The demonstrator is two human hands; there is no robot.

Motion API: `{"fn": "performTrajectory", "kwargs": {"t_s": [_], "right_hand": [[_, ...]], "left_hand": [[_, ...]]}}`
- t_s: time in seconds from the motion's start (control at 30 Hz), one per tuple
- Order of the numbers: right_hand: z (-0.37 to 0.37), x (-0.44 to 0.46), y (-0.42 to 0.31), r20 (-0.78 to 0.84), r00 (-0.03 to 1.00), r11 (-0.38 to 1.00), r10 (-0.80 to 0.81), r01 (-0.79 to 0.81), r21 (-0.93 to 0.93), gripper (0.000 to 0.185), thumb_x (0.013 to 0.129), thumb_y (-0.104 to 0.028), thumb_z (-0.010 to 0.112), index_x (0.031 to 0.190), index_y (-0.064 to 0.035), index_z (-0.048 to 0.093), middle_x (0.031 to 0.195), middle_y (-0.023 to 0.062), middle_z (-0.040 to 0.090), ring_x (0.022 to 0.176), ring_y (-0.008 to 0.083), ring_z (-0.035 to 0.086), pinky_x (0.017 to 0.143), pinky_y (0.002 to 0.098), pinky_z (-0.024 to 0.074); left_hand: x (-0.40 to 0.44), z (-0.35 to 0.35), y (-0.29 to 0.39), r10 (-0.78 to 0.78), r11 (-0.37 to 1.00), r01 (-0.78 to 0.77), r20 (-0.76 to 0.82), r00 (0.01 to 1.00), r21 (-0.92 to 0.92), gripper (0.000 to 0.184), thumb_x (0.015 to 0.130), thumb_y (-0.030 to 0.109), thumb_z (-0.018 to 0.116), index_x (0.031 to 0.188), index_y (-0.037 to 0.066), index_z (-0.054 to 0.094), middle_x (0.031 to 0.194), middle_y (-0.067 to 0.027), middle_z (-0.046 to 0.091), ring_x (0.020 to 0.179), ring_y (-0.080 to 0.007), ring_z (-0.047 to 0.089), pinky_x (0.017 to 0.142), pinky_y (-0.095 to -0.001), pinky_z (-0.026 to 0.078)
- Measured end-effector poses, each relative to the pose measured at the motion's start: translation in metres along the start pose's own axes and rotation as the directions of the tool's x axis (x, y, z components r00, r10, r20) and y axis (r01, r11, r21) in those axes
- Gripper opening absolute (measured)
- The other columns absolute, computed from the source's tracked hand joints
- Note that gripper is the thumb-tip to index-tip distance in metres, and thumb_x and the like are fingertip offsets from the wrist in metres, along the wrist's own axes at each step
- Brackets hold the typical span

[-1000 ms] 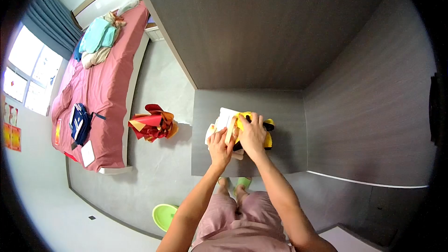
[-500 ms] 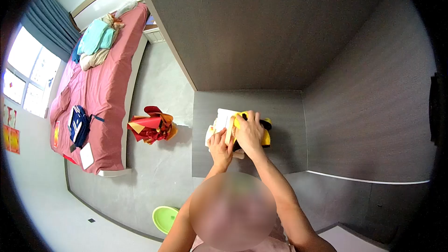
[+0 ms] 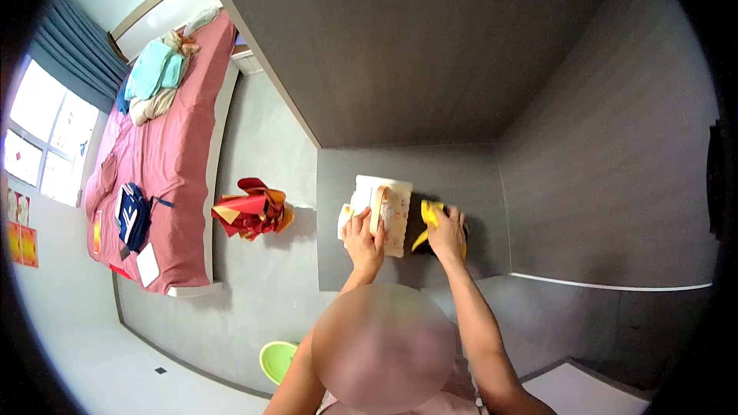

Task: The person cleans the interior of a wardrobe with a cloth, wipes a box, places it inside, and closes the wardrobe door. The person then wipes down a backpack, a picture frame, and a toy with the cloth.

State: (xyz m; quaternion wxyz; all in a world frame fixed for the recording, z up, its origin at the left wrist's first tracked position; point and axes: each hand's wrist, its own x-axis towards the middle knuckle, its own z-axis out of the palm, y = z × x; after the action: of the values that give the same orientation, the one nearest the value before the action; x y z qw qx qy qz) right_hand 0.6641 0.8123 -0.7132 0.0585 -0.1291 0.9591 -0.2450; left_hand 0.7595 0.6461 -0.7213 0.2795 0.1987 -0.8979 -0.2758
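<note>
A white storage basket (image 3: 396, 219) with scalloped edges and a tan strap-like handle (image 3: 377, 211) sits on the dark grey panelled surface. My left hand (image 3: 363, 244) grips its left part beside the handle, fingers bent over it. To the right of the basket, my right hand (image 3: 447, 237) is closed on a yellow and black piece that looks like soft cloth (image 3: 429, 214). Part of this piece is hidden under the hand, and a yellow flap sticks out to the left.
Dark panels (image 3: 600, 154) rise behind and to the right of the surface. On the floor at left stands a red and gold wrapped bundle (image 3: 250, 211). A green basin (image 3: 277, 360) is at lower left. The pink-covered bed (image 3: 173, 161) carries folded clothes and a blue bag (image 3: 133, 217).
The yellow and black cloth has moved right, off the basket, along with my right hand. More of the basket now shows. My left hand has stayed at the basket.
</note>
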Motion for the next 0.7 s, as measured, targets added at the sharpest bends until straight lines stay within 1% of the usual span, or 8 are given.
{"fn": "performTrajectory", "kwargs": {"t_s": [0.07, 0.13, 0.2, 0.27, 0.33, 0.4, 0.6, 0.7], "right_hand": [[-0.023, 0.002, -0.029, -0.157, 0.983, 0.986, -0.100, 0.120, 0.120, 0.054, 0.078, -0.006, 0.069, 0.129, -0.0206, 0.060, 0.121, 0.0141, 0.048, 0.115, 0.0353, 0.046, 0.092, 0.0460, 0.0459], [-0.029, 0.012, -0.058, -0.116, 0.970, 0.967, -0.213, 0.226, 0.120, 0.059, 0.076, -0.004, 0.069, 0.130, -0.0249, 0.059, 0.126, 0.0103, 0.047, 0.120, 0.0322, 0.045, 0.100, 0.0421, 0.0435], [-0.018, 0.022, -0.078, -0.121, 0.904, 0.902, -0.410, 0.421, 0.092, 0.062, 0.075, 0.000, 0.068, 0.130, -0.0252, 0.059, 0.128, 0.0102, 0.046, 0.119, 0.0322, 0.045, 0.097, 0.0440, 0.0458], [0.004, 0.037, -0.067, -0.161, 0.923, 0.921, -0.351, 0.371, 0.119, 0.060, 0.076, -0.005, 0.069, 0.132, -0.0238, 0.057, 0.129, 0.0112, 0.046, 0.116, 0.0334, 0.047, 0.094, 0.0465, 0.0455], [0.005, 0.040, -0.055, -0.120, 0.981, 0.957, -0.155, 0.179, 0.229, 0.063, 0.075, -0.003, 0.070, 0.134, -0.0214, 0.055, 0.130, 0.0117, 0.045, 0.116, 0.0335, 0.047, 0.096, 0.0436, 0.0462], [0.006, 0.032, -0.041, -0.079, 0.965, 0.956, -0.249, 0.258, 0.139, 0.063, 0.075, -0.002, 0.070, 0.133, -0.0205, 0.055, 0.130, 0.0113, 0.045, 0.116, 0.0333, 0.047, 0.094, 0.0432, 0.0471], [-0.012, -0.030, -0.019, 0.122, 0.893, 0.891, -0.433, 0.403, 0.210, 0.054, 0.073, -0.001, 0.068, 0.124, -0.0189, 0.064, 0.126, 0.0100, 0.048, 0.117, 0.0340, 0.046, 0.093, 0.0438, 0.0474], [-0.011, -0.050, -0.016, 0.128, 0.831, 0.840, -0.542, 0.529, 0.120, 0.047, 0.076, -0.006, 0.065, 0.121, -0.0222, 0.067, 0.129, 0.0084, 0.048, 0.120, 0.0349, 0.044, 0.096, 0.0458, 0.0462]], "left_hand": [[0.005, -0.003, 0.002, 0.009, 1.000, -0.009, -0.002, 1.000, -0.020, 0.035, 0.087, 0.024, 0.062, 0.116, 0.004, 0.062, 0.120, -0.0097, 0.060, 0.109, -0.0290, 0.053, 0.097, -0.0438, 0.035], [0.004, -0.003, 0.000, 0.019, 1.000, -0.018, 0.007, 1.000, -0.019, 0.037, 0.087, 0.023, 0.062, 0.117, 0.003, 0.061, 0.121, -0.0102, 0.059, 0.109, -0.0292, 0.053, 0.098, -0.0438, 0.034], [0.002, -0.003, 0.000, -0.002, 0.998, 0.004, 0.044, 0.999, -0.060, 0.040, 0.095, 0.028, 0.049, 0.123, 0.001, 0.058, 0.125, -0.0131, 0.056, 0.114, -0.0323, 0.049, 0.101, -0.0456, 0.031], [0.004, -0.010, 0.000, 0.009, 0.997, -0.003, 0.083, 0.997, -0.080, 0.043, 0.097, 0.030, 0.043, 0.124, 0.001, 0.057, 0.127, -0.0137, 0.055, 0.115, -0.0327, 0.048, 0.101, -0.0457, 0.030], [0.006, -0.010, -0.001, 0.017, 0.995, -0.006, 0.109, 0.994, -0.102, 0.046, 0.099, 0.033, 0.037, 0.125, 0.000, 0.056, 0.129, -0.0144, 0.053, 0.116, -0.0330, 0.047, 0.102, -0.0458, 0.030], [0.001, -0.010, -0.001, 0.037, 0.999, -0.035, 0.138, 0.990, -0.020, 0.053, 0.102, 0.036, 0.026, 0.127, 0.000, 0.055, 0.131, -0.0147, 0.052, 0.117, -0.0326, 0.046, 0.101, -0.0457, 0.029], [-0.002, -0.001, -0.004, 0.062, 0.998, -0.063, 0.047, 0.997, 0.007, 0.055, 0.101, 0.040, 0.028, 0.127, 0.001, 0.056, 0.128, -0.0152, 0.054, 0.114, -0.0318, 0.049, 0.101, -0.0454, 0.029], [0.002, -0.006, 0.000, 0.069, 0.998, -0.069, 0.058, 0.996, 0.006, 0.054, 0.101, 0.040, 0.029, 0.125, 0.001, 0.057, 0.129, -0.0146, 0.054, 0.114, -0.0317, 0.049, 0.101, -0.0454, 0.029]]}}
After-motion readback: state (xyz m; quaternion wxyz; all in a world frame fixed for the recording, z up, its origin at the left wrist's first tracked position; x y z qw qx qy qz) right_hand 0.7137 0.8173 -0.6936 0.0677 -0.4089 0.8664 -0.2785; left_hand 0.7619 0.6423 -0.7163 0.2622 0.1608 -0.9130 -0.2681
